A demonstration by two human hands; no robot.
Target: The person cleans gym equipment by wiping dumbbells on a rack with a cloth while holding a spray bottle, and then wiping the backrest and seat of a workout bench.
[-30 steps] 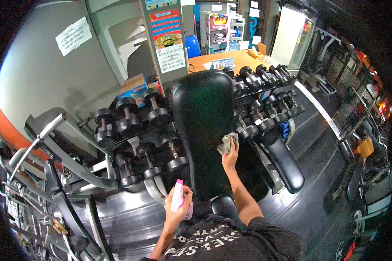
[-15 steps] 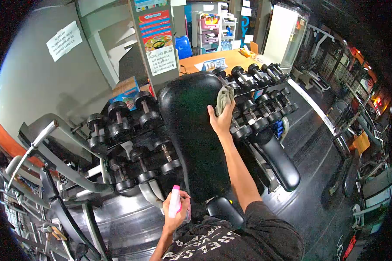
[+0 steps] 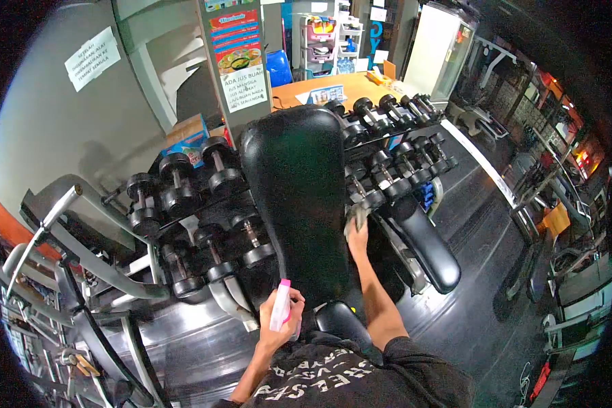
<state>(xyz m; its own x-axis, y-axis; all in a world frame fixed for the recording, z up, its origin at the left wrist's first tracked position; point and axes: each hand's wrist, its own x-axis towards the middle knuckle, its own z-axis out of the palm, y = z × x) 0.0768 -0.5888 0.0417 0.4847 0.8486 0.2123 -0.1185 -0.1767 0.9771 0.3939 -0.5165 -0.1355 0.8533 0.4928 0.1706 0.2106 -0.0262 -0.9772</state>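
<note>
The wiping looks underway rather than complete: the right hand [image 3: 358, 240] grips a crumpled, greyish cloth [image 3: 357, 221], its fingers curled into the fabric, at the right-hand edge of the tall black backrest [image 3: 299, 177], about midway along its length. Whether the cloth presses on the side of the pad or hangs just off it is hard to tell. The left hand [image 3: 272, 331] is closed around a spray bottle [image 3: 280, 311] with a pink-and-white top, held near the lower left of the backrest, in front of the person's dark shirt [image 3: 333, 381]; whether a finger squeezes the trigger is not visible. How much of the backrest is done cannot be judged, since its face is dark and shows no clear wet marks or streaks. The small seat pad [image 3: 343, 321] below it, between the 2 forearms, has no cloth on it, so it may be left to do, though its state does not show either. Rows of dumbbells [image 3: 178, 183] flank the backrest on 2 sides, and another black bench [image 3: 428, 248] lies to the right, away from the cloth; whether these are clean cannot be made out.
</note>
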